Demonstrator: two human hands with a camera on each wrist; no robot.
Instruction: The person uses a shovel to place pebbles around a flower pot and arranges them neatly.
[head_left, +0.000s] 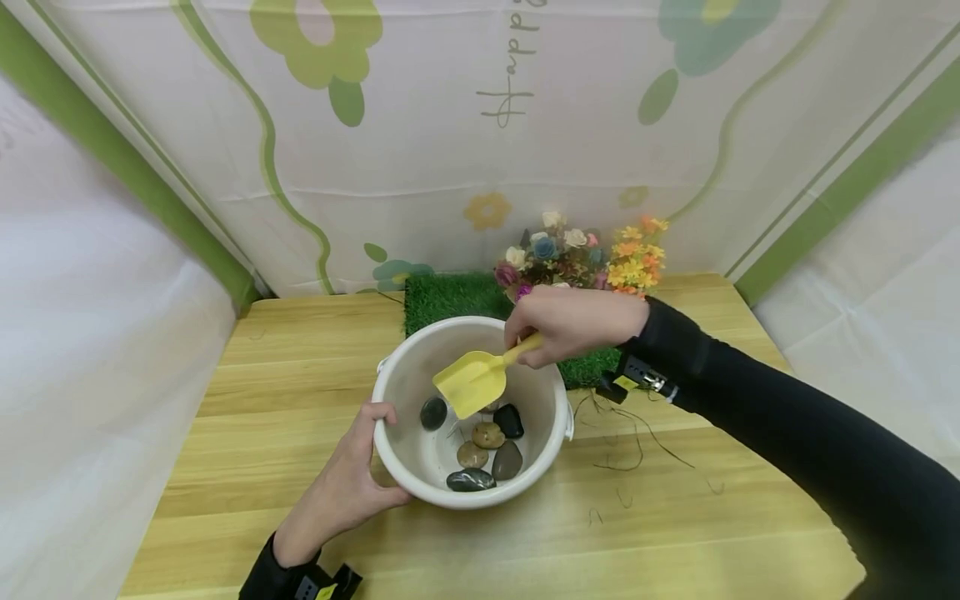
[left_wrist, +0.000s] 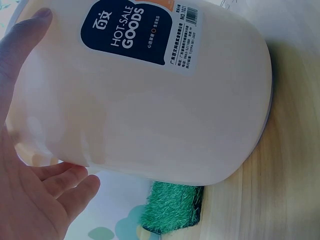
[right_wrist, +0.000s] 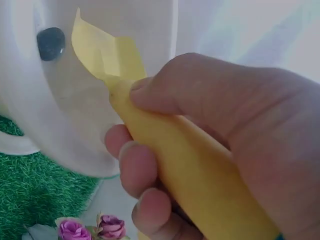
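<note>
while the head view looks down into a white bucket (head_left: 405, 446), only the left wrist view shows the label (left_wrist: 131, 31) on its outer wall, reading "hot-sale goods" and "no.1021". dark and tan stones (head_left: 488, 435) lie inside the bucket, which stands on the table (head_left: 225, 517). the right hand (head_left: 566, 322) wraps its fingers round the handle of a yellow shovel (head_left: 476, 382), blade over the opening; the left hand (head_left: 351, 482) hooks its fingers over the rim.

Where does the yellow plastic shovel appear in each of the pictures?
Head: shovel near the centre, over the white round plastic bucket.
Left wrist: not in it.
Right wrist: from upper left to the bottom, right of centre.
Shared landmark: the bucket, visible in all three.
</note>
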